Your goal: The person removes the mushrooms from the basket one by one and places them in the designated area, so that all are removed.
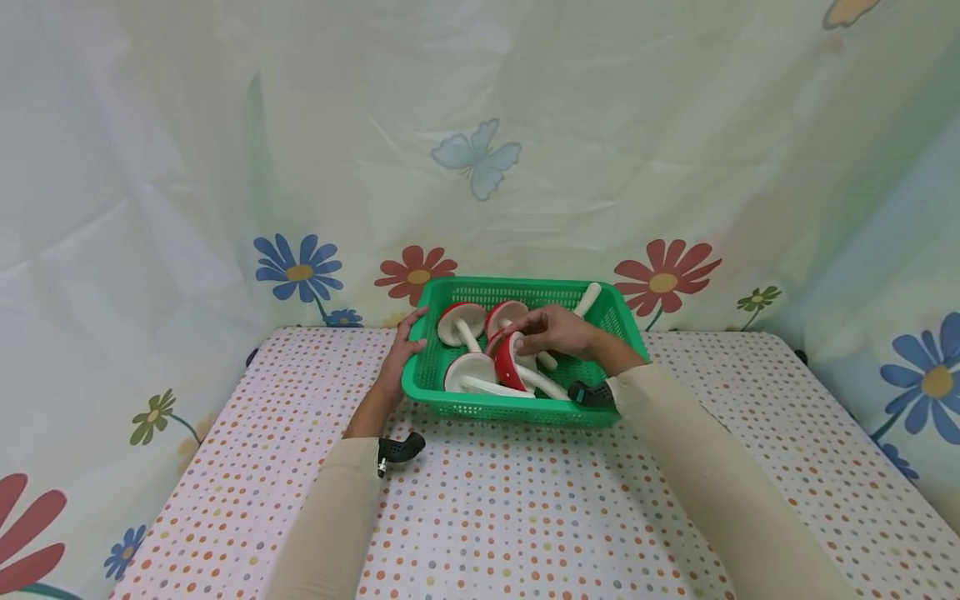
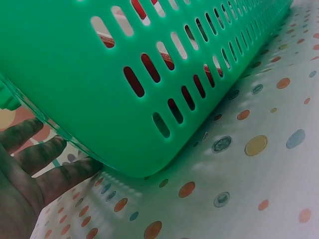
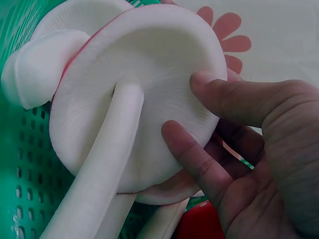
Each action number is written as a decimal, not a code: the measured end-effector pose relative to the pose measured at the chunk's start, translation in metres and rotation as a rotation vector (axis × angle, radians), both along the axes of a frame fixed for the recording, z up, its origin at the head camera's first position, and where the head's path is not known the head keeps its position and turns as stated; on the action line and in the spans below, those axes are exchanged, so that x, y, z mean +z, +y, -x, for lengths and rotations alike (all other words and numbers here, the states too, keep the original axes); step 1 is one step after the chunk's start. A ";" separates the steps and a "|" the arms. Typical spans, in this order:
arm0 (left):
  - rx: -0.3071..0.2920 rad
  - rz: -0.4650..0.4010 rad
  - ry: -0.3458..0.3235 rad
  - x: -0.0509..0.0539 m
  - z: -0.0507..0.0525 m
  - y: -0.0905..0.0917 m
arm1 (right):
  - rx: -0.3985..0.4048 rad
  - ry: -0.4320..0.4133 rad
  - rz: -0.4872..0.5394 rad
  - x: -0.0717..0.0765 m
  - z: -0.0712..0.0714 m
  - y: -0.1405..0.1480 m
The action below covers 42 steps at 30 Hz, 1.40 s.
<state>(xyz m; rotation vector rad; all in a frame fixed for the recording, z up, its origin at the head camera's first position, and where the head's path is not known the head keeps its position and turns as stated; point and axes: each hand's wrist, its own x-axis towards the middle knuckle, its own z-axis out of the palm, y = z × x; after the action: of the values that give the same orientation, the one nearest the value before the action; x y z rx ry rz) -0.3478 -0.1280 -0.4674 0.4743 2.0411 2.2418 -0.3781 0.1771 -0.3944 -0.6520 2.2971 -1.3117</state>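
Note:
My right hand (image 1: pixel 564 332) is inside the green basket (image 1: pixel 525 410) and pinches a toy mushroom (image 1: pixel 506 365) by the edge of its cap. Close up in the right wrist view, the mushroom (image 3: pixel 144 55) shows its white ribbed underside and thick white stem, tilted over other mushrooms. My thumb (image 3: pixel 219 94) lies on the underside near the rim; some fingers go behind the cap. At the basket's left end, my left hand (image 1: pixel 393 367) touches the rim. The left wrist view shows its fingers (image 2: pixel 55 149) rather straight against the outer wall.
Several other red-capped mushrooms (image 1: pixel 459 323) lie in the basket, mostly with white undersides up. One white stem (image 1: pixel 588 298) leans on the far right rim. The basket stands on a dotted tablecloth (image 1: pixel 480 508), before a flowered curtain (image 1: pixel 360 167).

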 end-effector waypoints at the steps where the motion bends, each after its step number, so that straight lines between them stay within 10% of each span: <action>1: 0.002 0.002 0.001 0.000 0.000 0.000 | -0.003 0.003 0.001 0.000 0.000 0.000; 42: 0.011 0.028 0.017 -0.003 0.003 0.000 | 0.012 0.113 0.024 0.015 -0.001 -0.006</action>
<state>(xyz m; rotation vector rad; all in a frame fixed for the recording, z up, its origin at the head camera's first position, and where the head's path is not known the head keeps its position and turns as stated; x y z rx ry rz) -0.3510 -0.1281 -0.4700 0.4830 2.0852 2.2200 -0.3770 0.1710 -0.3796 -0.7653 2.3663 -1.3299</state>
